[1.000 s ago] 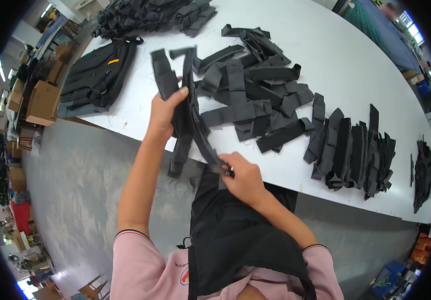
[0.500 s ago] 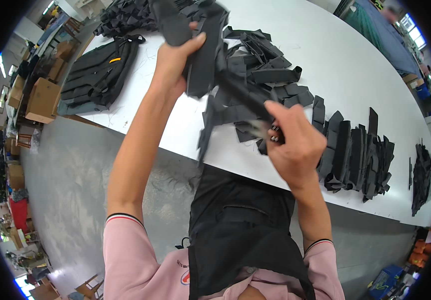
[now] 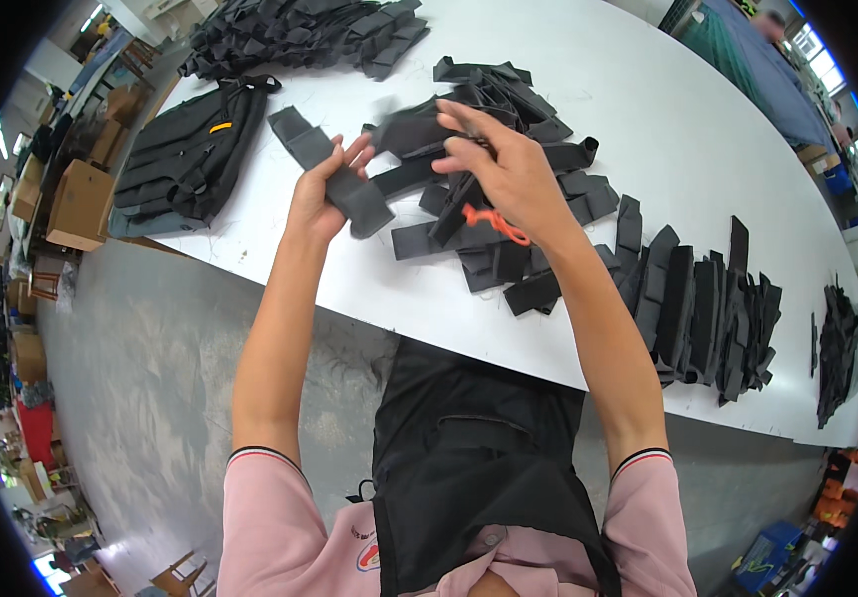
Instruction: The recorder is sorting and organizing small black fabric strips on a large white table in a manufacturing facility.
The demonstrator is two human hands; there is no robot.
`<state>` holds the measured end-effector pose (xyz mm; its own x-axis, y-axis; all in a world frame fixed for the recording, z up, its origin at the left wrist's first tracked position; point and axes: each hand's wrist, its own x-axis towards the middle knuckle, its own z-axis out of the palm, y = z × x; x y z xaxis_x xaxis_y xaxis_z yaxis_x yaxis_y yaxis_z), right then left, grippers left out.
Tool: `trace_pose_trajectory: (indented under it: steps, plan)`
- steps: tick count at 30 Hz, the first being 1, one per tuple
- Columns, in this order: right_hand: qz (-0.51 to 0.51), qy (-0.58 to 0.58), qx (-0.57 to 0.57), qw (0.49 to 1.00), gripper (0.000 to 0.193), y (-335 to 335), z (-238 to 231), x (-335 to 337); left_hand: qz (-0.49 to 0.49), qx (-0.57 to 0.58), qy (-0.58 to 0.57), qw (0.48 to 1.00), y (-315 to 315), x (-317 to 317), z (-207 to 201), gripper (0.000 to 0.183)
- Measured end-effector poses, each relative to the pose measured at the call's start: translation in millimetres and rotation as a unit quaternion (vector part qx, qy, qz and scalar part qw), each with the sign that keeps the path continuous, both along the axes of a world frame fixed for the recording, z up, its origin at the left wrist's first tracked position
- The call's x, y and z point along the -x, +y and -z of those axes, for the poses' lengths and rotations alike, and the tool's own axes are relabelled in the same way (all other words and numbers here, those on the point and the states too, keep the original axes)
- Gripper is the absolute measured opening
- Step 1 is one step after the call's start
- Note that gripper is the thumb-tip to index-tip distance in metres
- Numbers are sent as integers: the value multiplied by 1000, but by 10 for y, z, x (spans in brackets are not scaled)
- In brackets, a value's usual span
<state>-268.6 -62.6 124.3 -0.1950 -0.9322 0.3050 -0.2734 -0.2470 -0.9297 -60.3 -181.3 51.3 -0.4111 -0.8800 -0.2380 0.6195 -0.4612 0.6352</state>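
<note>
My left hand (image 3: 320, 199) grips a short dark grey fabric strap (image 3: 324, 164) between thumb and palm, its other fingers loosely raised. Facing it over the strap pile, my right hand (image 3: 509, 179) has its fingers stretched and apart. A dark piece between the hands is smeared by motion. An orange cord (image 3: 497, 223) shows just below my right palm; whether it hangs from the hand or lies on the pile I cannot tell. Under and around my right hand is a loose pile of dark strap pieces (image 3: 499, 264) on the white table (image 3: 668, 109).
A black backpack (image 3: 185, 159) lies at the table's left edge, with a heap of dark strap pieces (image 3: 300, 40) behind it. To the right stands a row of stacked straps (image 3: 713, 308), and farther right another dark bundle (image 3: 835, 353). Cardboard boxes (image 3: 84, 204) stand off to the left.
My left hand has come down and nearer from the far pieces, now with a single strap. My right hand has moved up and left and its fist has opened. The orange cord has come into sight.
</note>
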Motion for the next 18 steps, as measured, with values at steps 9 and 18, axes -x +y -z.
trace_pose_trajectory:
  steps: [9,18]
  plan:
    - [153,-121,-171,966,20,16,1047,321,-38,-19,-286,957,600,-335,498,44]
    - [248,80,-226,939,29,-851,1234,585,36,-111,-166,979,1584,-85,500,50]
